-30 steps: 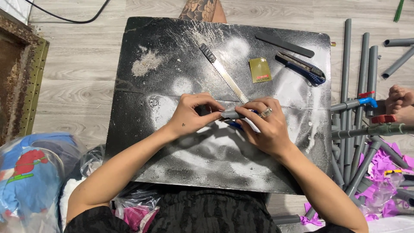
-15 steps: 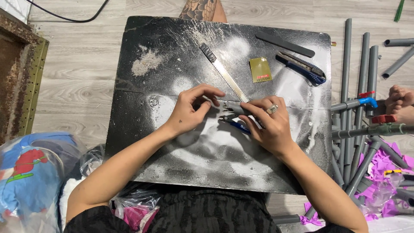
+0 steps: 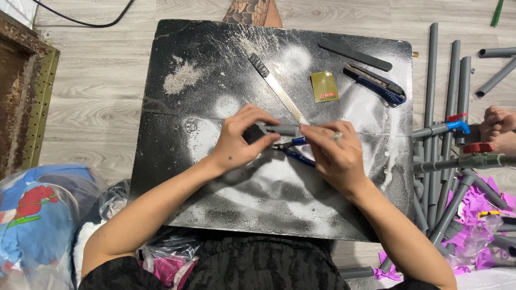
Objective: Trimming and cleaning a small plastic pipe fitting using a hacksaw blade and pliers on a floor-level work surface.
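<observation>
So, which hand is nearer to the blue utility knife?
Right. The right hand lies below-left of the blue utility knife; the left hand is farther left.

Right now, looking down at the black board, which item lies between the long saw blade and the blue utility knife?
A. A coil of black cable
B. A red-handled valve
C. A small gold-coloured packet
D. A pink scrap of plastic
C: the small gold-coloured packet lies flat on the black board, with the long saw blade on one side and the blue utility knife on the other, beyond both hands.
</observation>
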